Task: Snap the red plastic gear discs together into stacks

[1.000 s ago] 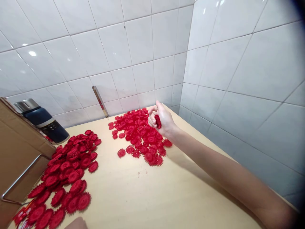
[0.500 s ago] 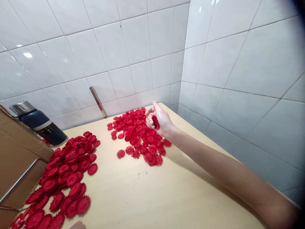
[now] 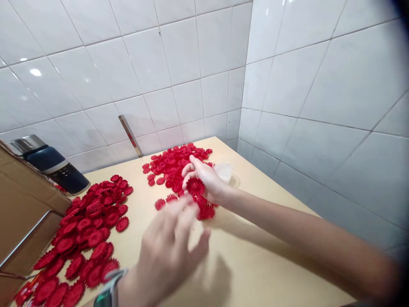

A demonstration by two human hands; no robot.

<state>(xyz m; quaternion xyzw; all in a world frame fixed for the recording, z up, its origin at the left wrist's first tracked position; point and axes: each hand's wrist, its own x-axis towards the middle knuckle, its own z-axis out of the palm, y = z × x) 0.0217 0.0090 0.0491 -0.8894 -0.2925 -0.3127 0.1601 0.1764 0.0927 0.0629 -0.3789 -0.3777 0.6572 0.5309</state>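
Observation:
My right hand (image 3: 204, 177) is curled palm up above the far pile, with a red scalloped felt-like disc (image 3: 195, 186) in its fingers. My left hand (image 3: 172, 238), blurred by motion and wearing a watch (image 3: 110, 290) at the wrist, has its thumb and fingers apart just below that disc. Nothing shows between the left fingers. Beneath and behind the right hand lies a loose pile of similar red discs (image 3: 171, 164). A second heap of red discs (image 3: 92, 221) spreads along the left of the table.
A cardboard box (image 3: 28, 213) stands at the left edge, with a dark blue bottle (image 3: 54, 166) beside it. A narrow metal strip (image 3: 130, 134) leans on the tiled wall. Right of my right hand is a clear plastic piece (image 3: 223, 170) on the pale table (image 3: 265, 264).
My left hand has come up from the bottom edge towards the right hand. The right hand has moved slightly left and nearer, turning the disc's face into view. The clear plastic piece now shows.

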